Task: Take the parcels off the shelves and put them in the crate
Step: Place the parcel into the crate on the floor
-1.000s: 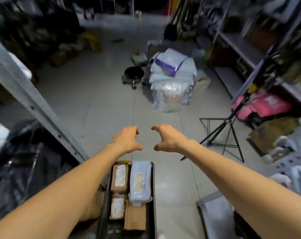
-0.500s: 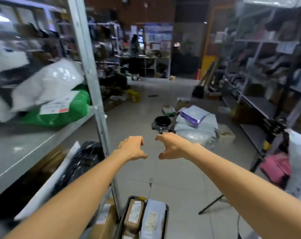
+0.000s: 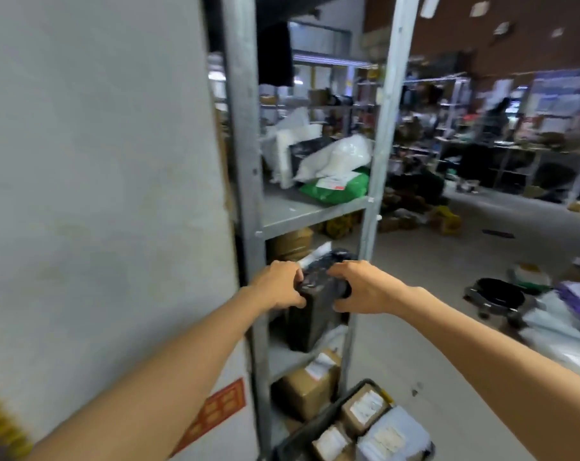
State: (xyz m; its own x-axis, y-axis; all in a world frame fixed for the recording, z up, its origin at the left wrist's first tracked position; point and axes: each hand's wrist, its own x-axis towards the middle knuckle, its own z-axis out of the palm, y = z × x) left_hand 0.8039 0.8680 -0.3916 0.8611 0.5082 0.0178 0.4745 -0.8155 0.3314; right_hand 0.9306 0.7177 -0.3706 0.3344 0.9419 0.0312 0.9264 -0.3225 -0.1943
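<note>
Black crate (image 3: 315, 422) sits on the floor at the foot of the metal rack, bottom of frame. It's already got stuff in it: two small cardboard boxes (image 3: 365, 407) with white labels, plus a pale poly mailer (image 3: 393, 437) right beside them. The crate's near end is cut off by the frame edge, so no idea what else is in there.

The one being picked is a black-wrapped parcel (image 3: 310, 321) standing upright on the middle shelf (image 3: 282, 359). Left hand (image 3: 277, 287) and right hand (image 3: 365, 289) each have a curled grip on its top end, one per side, fingers over the top, thumbs at the front.

The upper shelf (image 3: 292, 211) carries a green bag (image 3: 335, 193) with a white bag (image 3: 338, 154) lying on it. The bottom shelf has a taped carton (image 3: 305, 385). Something brown sits behind the black parcel, mostly hidden. The whole shot is blurry and the labels are unreadable.
</note>
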